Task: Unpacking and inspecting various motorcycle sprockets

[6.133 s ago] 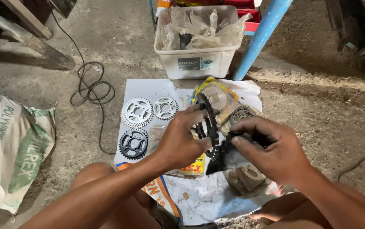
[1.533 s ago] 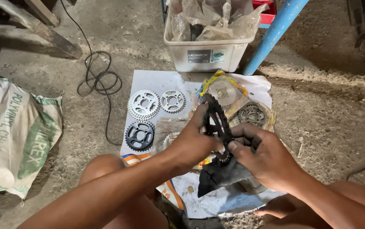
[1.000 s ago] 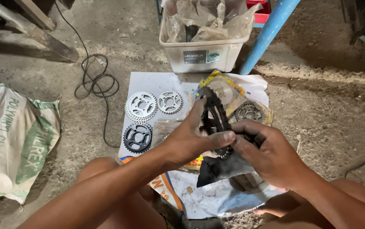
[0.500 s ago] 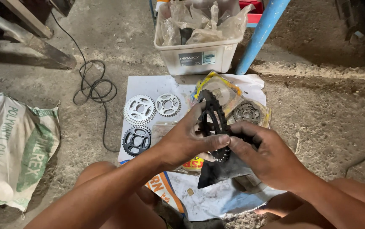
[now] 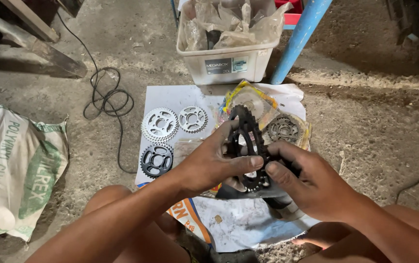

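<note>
A black toothed sprocket [image 5: 246, 130] is held upright and edge-on between both hands, above a white sheet [image 5: 169, 97] spread on the floor. My left hand [image 5: 209, 163] grips its near side with thumb and fingers. My right hand [image 5: 311, 182] pinches its lower rim from the right and also presses a dark cloth or bag [image 5: 248, 192] beneath it. On the sheet to the left lie two silver sprockets [image 5: 159, 124] [image 5: 193, 119] and a black sprocket [image 5: 156, 159].
A white plastic bin [image 5: 225, 65] stuffed with clear bags stands beyond the sheet, beside a blue pole [image 5: 299, 39]. Wrapped sprockets [image 5: 283, 129] lie at the sheet's right. A black cable [image 5: 107, 97] coils at left, near a printed woven sack [image 5: 14, 170]. My bare knees frame the bottom.
The sprocket stays in both hands; my fingers have shifted slightly along its rim. The view has drifted a little; nothing on the sheet has moved.
</note>
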